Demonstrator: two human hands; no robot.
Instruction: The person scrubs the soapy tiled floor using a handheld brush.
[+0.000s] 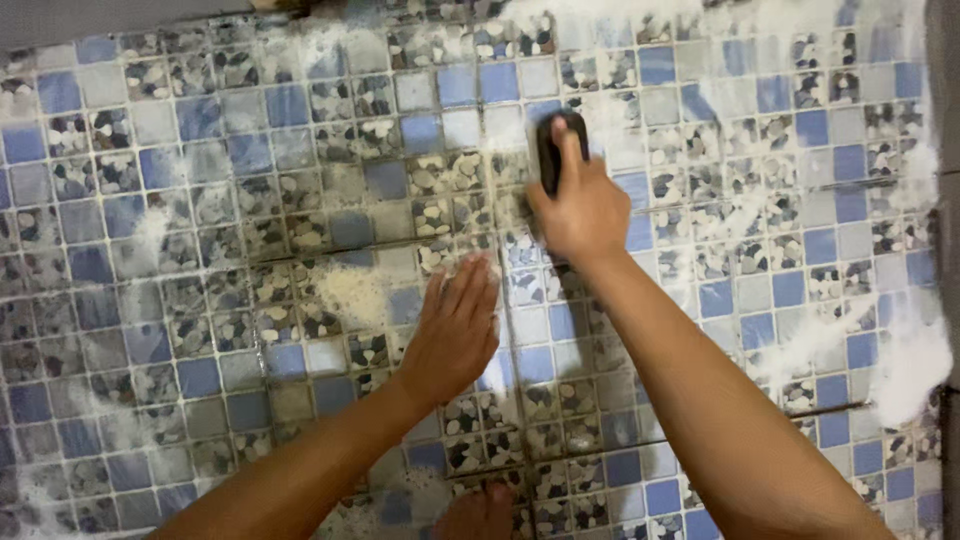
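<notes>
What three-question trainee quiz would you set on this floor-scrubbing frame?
1. True or false: the right hand grips a dark scrub brush.
2. The left hand is: A) holding a sponge, B) flat on the mosaic tile floor, C) out of view.
3. What white stuff lies over the tiles at the right edge?

Key: 1 true; 2 B; 3 soapy foam.

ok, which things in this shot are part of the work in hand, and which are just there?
In hand:
- right hand gripping a dark scrub brush
- left hand flat on the mosaic tile floor
- white soap foam spread over the tiles

Just there:
- a bare foot at the bottom edge
- grey wall strip along the top left
</notes>
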